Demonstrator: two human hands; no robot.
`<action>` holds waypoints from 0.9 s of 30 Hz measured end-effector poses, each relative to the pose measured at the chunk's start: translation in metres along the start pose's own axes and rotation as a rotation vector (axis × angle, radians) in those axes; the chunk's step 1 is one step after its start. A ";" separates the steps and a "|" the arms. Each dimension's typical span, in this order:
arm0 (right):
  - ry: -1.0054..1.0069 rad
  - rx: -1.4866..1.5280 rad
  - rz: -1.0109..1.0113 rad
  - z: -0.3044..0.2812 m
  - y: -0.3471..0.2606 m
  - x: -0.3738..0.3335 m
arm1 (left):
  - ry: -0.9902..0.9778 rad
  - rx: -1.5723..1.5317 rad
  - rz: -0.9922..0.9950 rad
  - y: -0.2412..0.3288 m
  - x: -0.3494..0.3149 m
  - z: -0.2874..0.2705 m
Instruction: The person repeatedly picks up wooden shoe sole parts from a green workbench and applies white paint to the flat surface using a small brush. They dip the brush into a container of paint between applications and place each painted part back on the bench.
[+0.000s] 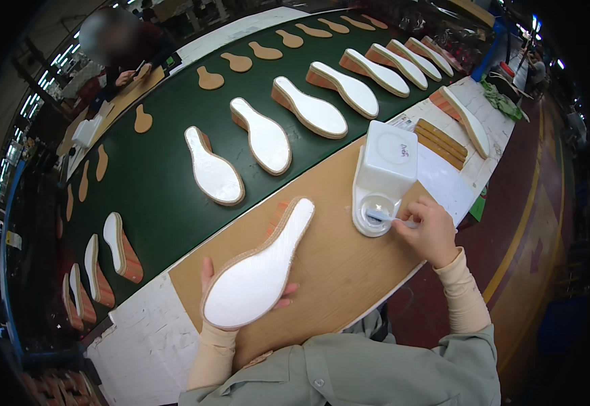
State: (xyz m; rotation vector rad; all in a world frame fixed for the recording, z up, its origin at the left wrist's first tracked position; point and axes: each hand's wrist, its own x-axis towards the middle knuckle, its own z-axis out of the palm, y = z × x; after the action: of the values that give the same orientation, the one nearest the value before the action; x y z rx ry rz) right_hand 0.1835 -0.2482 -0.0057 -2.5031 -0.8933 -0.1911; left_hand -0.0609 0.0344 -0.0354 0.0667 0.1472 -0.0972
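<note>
My left hand (286,295) is closed around a wedge-heeled shoe sole (257,274), mostly hidden under its broad end. The sole has a white upper face, a tan rim and a reddish striped heel. On the right, my right hand (431,233) pinches the pale handle of a small brush (391,218). The brush's head is down in the round cup at the front of a white plastic dispenser (389,152). Clear or whitish liquid seems to lie in that cup. The dispenser stands on a brown board (339,264).
A green conveyor belt (166,223) carries several white-topped wedge soles (261,135) and flat tan insole pieces (239,63). Right of the dispenser lie brown strips (441,143), white paper (447,183) and another sole (462,122). Across the belt sits a person (122,51).
</note>
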 end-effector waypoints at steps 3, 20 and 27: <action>-0.565 0.729 0.209 -0.006 0.022 0.006 | 0.005 0.295 -0.037 -0.002 -0.001 0.000; 0.304 0.496 -0.412 -0.018 -0.161 0.032 | -0.216 0.459 0.473 -0.028 0.047 0.070; 0.250 0.471 -0.712 -0.025 -0.175 0.002 | -0.317 0.372 0.538 -0.023 0.047 0.068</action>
State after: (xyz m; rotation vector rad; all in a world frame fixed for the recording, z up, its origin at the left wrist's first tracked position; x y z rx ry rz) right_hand 0.0756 -0.1407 0.0845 -1.6161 -1.4824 -0.4488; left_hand -0.0070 0.0019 0.0231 0.4560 -0.2101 0.4035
